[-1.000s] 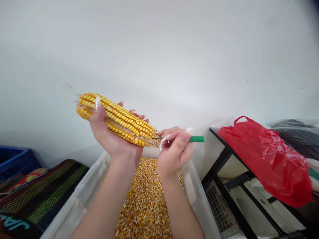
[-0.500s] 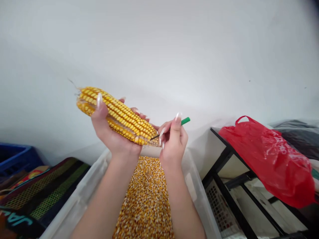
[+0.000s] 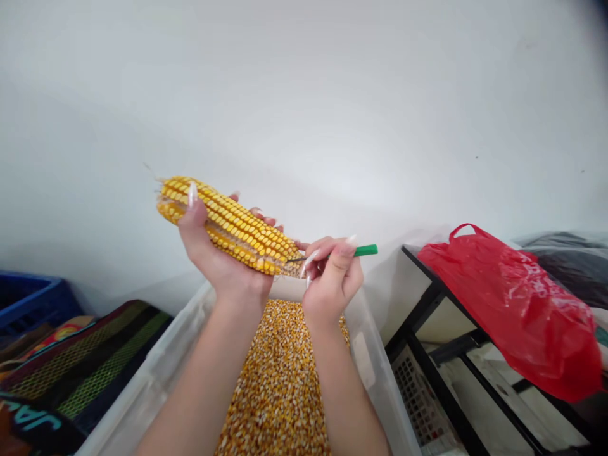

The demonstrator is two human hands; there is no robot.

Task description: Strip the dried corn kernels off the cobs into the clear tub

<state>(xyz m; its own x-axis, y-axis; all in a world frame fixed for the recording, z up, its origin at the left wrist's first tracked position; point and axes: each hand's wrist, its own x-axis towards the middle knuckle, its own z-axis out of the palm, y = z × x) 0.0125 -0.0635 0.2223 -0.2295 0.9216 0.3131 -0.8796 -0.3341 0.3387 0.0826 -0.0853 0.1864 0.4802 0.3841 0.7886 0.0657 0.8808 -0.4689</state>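
A yellow ear of corn point(image 3: 237, 221) lies tilted across my left hand point(image 3: 223, 259), its tip end lower and to the right. My left thumb presses on its near side while the fingers wrap behind it. Along the near side runs a bare groove without kernels. My right hand point(image 3: 332, 272) pinches a thin dark metal tool with a green handle point(image 3: 366, 249); its point touches the kernels near the tip of the ear. Below both hands stands a whitish plastic bin point(image 3: 147, 373) holding many loose corn kernels point(image 3: 275, 380).
To the right, a red plastic bag point(image 3: 517, 304) lies on a black-framed rack point(image 3: 432, 316), with a white basket point(image 3: 418, 386) beneath. On the left are a blue crate point(image 3: 38, 297) and a striped mesh bag point(image 3: 95, 361). A white wall point(image 3: 304, 95) rises behind.
The ear and my left hand have shifted slightly right and its upper end has dipped. My right hand has tilted, bringing the green handle lower, rightward and nearer level.
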